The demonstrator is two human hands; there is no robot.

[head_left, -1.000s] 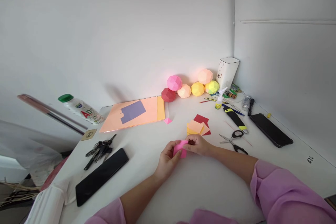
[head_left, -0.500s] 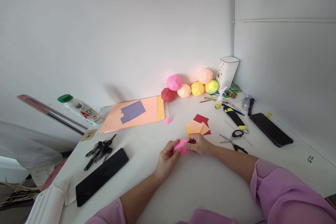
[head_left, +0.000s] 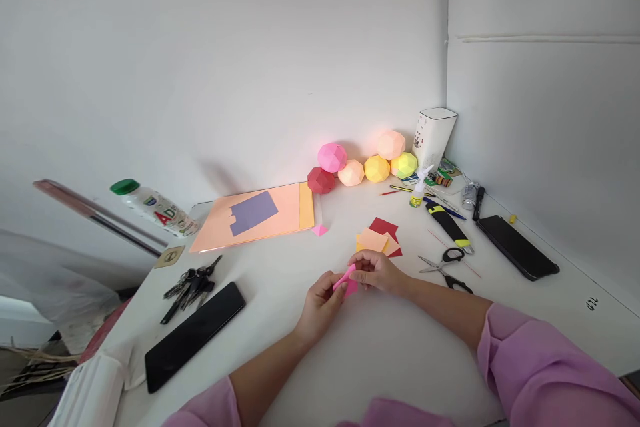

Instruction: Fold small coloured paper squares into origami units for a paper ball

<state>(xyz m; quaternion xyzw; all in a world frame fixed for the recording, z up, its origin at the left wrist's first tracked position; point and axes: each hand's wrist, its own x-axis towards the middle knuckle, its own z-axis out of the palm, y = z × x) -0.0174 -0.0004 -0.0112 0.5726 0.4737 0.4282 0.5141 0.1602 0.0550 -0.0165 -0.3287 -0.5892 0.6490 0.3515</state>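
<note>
Pink paper is between the two hands, just above the table, one part of it bent up. The left hand is closed on its left side, thumb against fingers; the right hand pinches its upper right edge.

Just beyond the right hand lie loose sheets in peach, yellow and red, overlapping. A small pink piece lies farther left, near the folder, which has a purple sheet on it. Right of the right hand are scissors, their blades apart, then a cutter and a dark case. The glue stands upright behind the sheets.

Left of the left hand, keys lie near a black slab. Faceted balls sit along the wall, well apart from the hands.
</note>
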